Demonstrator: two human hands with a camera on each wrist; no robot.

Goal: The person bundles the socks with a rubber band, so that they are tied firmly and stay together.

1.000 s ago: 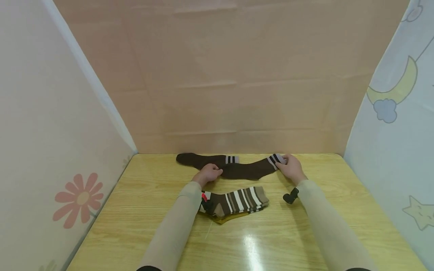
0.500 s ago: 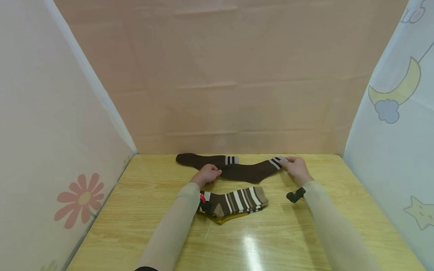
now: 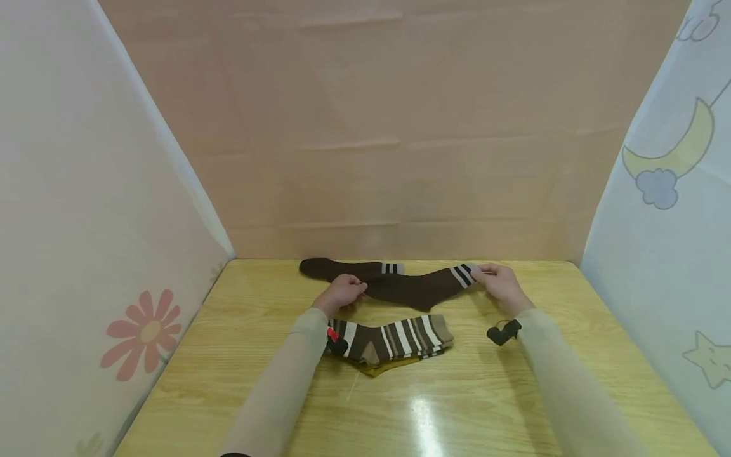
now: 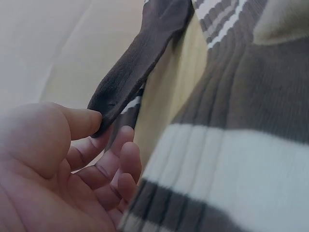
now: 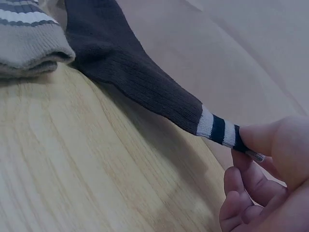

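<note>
A dark brown sock (image 3: 414,290) with a pale, black-striped cuff stretches between both hands near the back of the table. My left hand (image 3: 341,293) pinches its toe end between thumb and forefinger, as the left wrist view shows of the toe (image 4: 120,87). At the other end, my right hand (image 3: 502,287) pinches the striped cuff (image 5: 219,129). Behind it a matching brown sock (image 3: 342,269) lies flat by the back edge, partly covered by the held one. Close in front of both is a stack of striped socks (image 3: 400,339), with a mustard sock (image 3: 382,367) at the bottom.
The wooden table (image 3: 228,355) carries all the socks. A tan backdrop (image 3: 388,158) rises at its back edge. Pale printed panels stand at the left (image 3: 80,222) and the right (image 3: 657,254). A black wrist device (image 3: 504,332) hangs by the right sleeve.
My right hand has shifted slightly right and the left hand slightly left, keeping hold of the brown sock's ends. Its heel hangs lower toward the striped stack. The other socks stay put.
</note>
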